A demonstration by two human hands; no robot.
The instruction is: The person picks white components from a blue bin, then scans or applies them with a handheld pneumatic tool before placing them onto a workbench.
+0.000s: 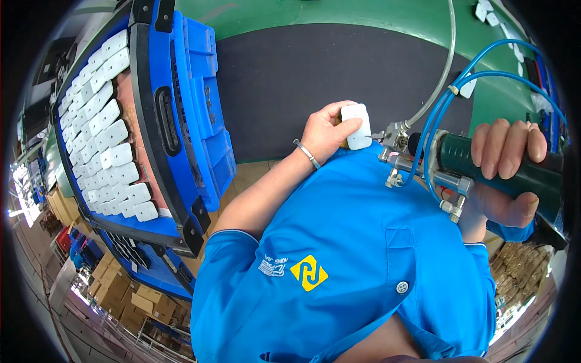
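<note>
White block in left hand, green cylinder in right, both curled.

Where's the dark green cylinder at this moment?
In the head view, the dark green cylinder is at the right side, held in the right hand, with metal fittings and blue hoses by its left end.

The dark mat in the top middle has lots of room for a hand to slide across. On the left, the blue bin stands in the way like a wall. On the right, a see-through hose, looping blue hoses and the green tool block the path.
</note>
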